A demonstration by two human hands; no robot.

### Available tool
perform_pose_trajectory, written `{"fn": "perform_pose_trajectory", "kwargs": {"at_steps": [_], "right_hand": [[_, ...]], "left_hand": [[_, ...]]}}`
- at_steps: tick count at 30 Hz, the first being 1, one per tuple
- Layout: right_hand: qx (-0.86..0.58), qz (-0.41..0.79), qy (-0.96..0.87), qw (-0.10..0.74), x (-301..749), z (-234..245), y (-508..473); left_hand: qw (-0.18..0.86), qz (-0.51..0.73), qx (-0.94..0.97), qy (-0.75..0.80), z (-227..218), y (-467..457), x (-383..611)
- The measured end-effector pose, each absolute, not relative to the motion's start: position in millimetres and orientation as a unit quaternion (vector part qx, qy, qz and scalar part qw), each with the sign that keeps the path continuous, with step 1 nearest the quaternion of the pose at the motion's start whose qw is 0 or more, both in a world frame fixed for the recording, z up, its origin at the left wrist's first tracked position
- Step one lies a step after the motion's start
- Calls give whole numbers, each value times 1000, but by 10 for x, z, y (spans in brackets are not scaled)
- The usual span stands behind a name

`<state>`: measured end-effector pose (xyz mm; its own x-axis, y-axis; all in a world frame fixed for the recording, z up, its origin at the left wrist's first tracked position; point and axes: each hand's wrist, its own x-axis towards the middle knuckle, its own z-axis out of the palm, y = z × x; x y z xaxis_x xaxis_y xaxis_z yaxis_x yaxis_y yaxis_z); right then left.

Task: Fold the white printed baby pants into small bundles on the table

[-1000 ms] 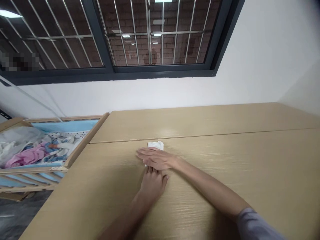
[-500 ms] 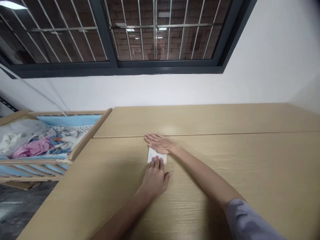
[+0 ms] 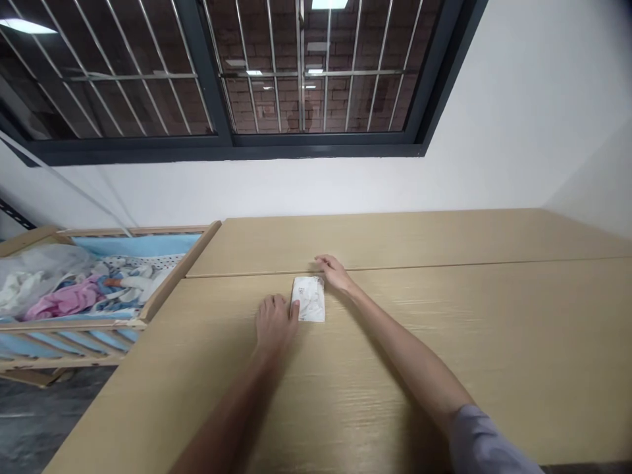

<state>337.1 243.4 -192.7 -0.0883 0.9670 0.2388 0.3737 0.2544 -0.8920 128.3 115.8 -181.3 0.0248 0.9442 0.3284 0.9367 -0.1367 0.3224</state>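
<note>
hands and packet on a wooden table, clock directions read from the packet, with twelve o'clock away from the person. the left hand (image 3: pixel 275 320), at eight o'clock, has its fingers bent and its thumb set apart, the thumb at the packet's left edge; whether it presses there cannot be told. the white packet (image 3: pixel 309 299) lies flat on the tabletop (image 3: pixel 419 368), just short of the seam. the right hand (image 3: pixel 334 272), at one o'clock, is bent beside the packet's far right corner; nothing is seen in it, and whether its fingertips meet cannot be told. possible faults: a push from the left thumb alone could skid or turn the packet, since nothing visible backs its three o'clock side; pressure from both sides could buckle it, as it looks thin; slid towards twelve, its edge could catch on the seam (image 3: pixel 419 266). edges and room: bare tabletop runs broadly from three to six o'clock, the near edge showing only at about four. the table's left edge slants away at eight, meeting the cot (image 3: pixel 182 271) near nine, with clothes (image 3: pixel 69 296) inside. beyond the seam, a strip of board leads to the wall (image 3: pixel 320 187), which limits reach at twelve, under the window frame (image 3: pixel 320 146).
</note>
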Motion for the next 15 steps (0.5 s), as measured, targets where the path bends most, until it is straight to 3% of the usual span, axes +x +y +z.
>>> {"fn": "perform_pose_trajectory", "kwargs": {"at_steps": [9, 15], "right_hand": [[-487, 365, -681, 406, 3289, -2062, 1995], [-514, 393, -650, 398, 3135, -1765, 1623]], "left_hand": [[88, 194, 767, 605, -1877, 1210, 1327], [193, 178, 805, 533, -1404, 1188, 1176]]}}
